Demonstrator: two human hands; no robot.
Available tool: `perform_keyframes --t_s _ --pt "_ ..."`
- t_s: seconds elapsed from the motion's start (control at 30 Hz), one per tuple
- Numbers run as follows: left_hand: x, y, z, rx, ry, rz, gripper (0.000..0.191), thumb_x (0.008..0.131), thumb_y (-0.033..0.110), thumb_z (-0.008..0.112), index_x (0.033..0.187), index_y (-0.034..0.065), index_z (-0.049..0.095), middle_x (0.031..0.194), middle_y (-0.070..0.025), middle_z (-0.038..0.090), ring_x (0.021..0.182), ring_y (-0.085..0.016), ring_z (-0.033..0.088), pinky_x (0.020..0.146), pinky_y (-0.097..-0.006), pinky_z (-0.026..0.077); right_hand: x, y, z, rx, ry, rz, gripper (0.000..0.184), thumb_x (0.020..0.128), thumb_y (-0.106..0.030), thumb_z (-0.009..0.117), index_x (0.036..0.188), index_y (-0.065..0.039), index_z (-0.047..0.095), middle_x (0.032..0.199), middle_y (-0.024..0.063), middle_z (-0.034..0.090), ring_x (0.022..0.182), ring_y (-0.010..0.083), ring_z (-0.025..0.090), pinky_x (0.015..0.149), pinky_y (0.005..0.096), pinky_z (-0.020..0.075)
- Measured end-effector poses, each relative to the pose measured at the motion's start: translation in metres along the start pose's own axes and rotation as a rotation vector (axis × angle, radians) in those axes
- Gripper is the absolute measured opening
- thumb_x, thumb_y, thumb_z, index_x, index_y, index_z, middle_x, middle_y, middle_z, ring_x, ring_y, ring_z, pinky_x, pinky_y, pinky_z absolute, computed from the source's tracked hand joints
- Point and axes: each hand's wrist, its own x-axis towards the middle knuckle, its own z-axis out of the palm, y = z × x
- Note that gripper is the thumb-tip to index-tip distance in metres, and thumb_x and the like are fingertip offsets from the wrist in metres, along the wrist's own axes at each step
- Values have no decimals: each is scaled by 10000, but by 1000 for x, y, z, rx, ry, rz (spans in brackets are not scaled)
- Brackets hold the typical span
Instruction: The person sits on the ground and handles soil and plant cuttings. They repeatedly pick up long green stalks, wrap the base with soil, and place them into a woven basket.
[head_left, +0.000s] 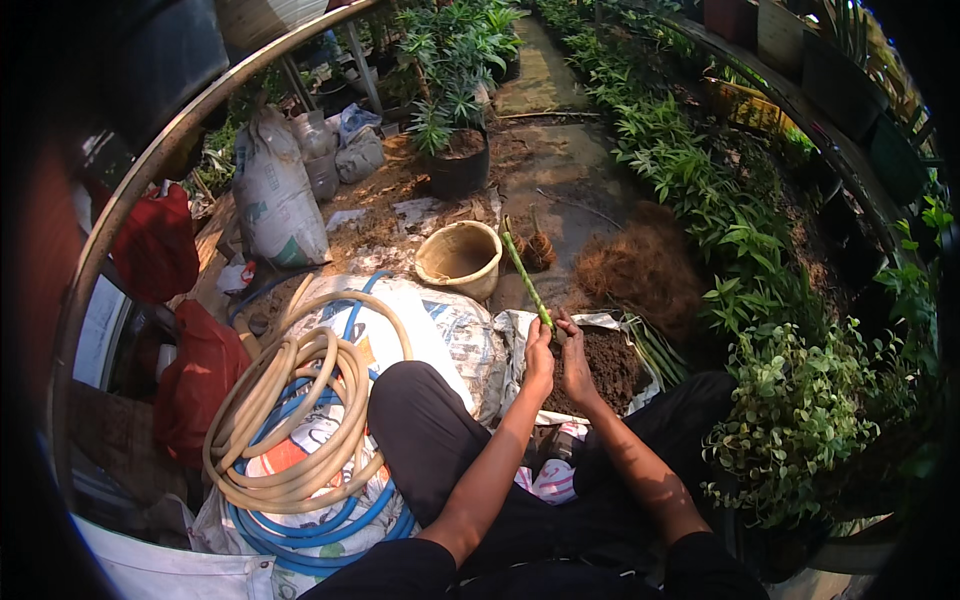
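A green plant stem (527, 279) slants up and away from my hands, its lower end between them. My left hand (538, 358) is closed on the stem near that end. Close beside it is my right hand (576, 361), fingers up near the stem's base; whether it grips anything is unclear. Both are above an open white sack holding dark soil (611, 371). Long green cut stems or leaves (654, 349) lie at the sack's right edge. Beyond the hands stand a beige plastic pot (459, 259) and a small fibre-wrapped root ball (539, 251).
Coiled beige hose (300, 420) and blue hose (322, 536) lie on sacks at the left. Brown coconut fibre (637, 262) is heaped right of the pot. A potted plant (459, 161) stands farther back, leafy plants (795, 412) at the right, and a full sack (279, 199) back left.
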Motion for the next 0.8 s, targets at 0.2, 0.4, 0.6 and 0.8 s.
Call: perform_keyframes --t_s 0.2,0.4,0.6,0.8 --pt "-3 15 2 -133 -56 -74 409 1012 256 486 1361 44 467 1199 -58 555 1078 -150 527 949 -279 414 1 0 -3 -254 -97 -163 557 1037 -336 322 1470 4 240 1565 235 156 1454 356 177 1162 433 175" --pt "-17 34 15 32 -38 4 432 1000 180 511 1397 27 436 1282 -65 532 1104 -135 508 992 -279 373 1 -3 -15 -290 -106 -82 599 1048 -387 242 1535 -70 96 1600 163 97 1476 327 106 1176 442 133" --pt "-5 -6 3 151 -137 130 467 982 147 525 1407 -8 409 1323 -79 509 1195 -144 465 1039 -287 321 17 7 -18 357 235 190 682 1026 -530 262 1539 -99 136 1597 96 167 1454 284 205 1161 409 199" --pt "-23 -13 20 552 -263 321 458 978 191 425 1377 -33 424 1489 -190 353 1418 -270 273 1158 -371 185 14 18 -32 329 207 441 655 1025 -520 317 1399 4 440 1291 128 545 1197 203 504 1006 319 390"
